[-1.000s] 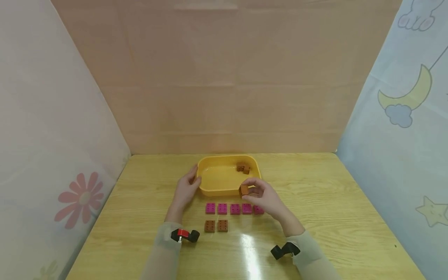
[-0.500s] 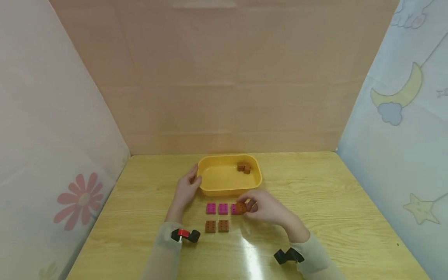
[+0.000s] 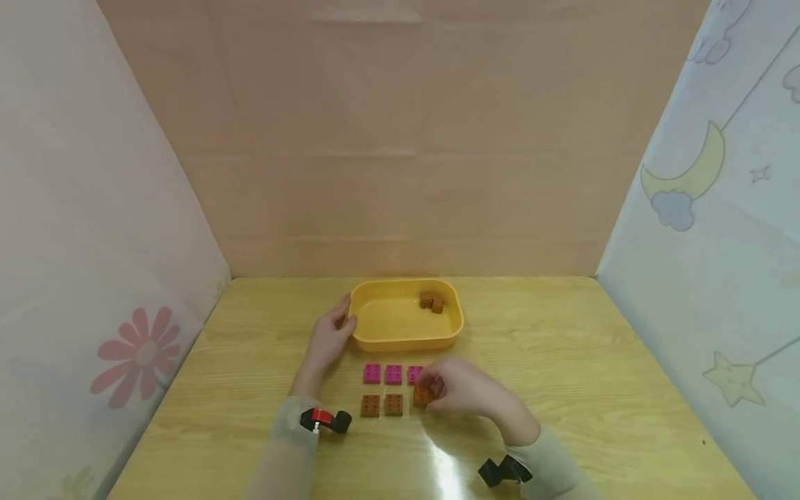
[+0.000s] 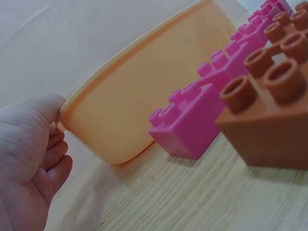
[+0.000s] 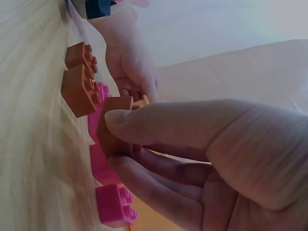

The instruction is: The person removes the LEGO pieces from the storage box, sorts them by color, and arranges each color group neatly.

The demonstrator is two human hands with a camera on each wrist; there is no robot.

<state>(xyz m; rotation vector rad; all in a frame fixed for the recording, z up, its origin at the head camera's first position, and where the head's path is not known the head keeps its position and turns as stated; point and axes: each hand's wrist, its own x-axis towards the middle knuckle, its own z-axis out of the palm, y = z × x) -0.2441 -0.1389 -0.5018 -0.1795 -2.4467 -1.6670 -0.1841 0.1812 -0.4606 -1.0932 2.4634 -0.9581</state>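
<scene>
My right hand (image 3: 471, 392) pinches a brown toy building block (image 5: 113, 132) between thumb and fingers, its studs facing away from the table in the head view. It is at the right end of a front row, beside two brown blocks (image 3: 382, 405) lying studs up. Behind them runs a row of pink blocks (image 3: 372, 373), its right part hidden by my right hand. My left hand (image 3: 329, 338) grips the left end of a yellow plastic tray (image 3: 406, 344), thumb at the rim and fingers curled below it in the left wrist view. Two brown blocks (image 3: 431, 302) lie in the tray's back right corner.
The light wooden table (image 3: 562, 361) ends at a peach cloth backdrop (image 3: 400, 173). Pale patterned sheets hang on both sides, one with a red flower (image 3: 140, 354), the other with a moon (image 3: 694, 167). A black camera is strapped to each sleeve.
My right hand has carried the brown block from the tray's front rim over the pink row, toward me, to the brown row. My left hand stays at the tray.
</scene>
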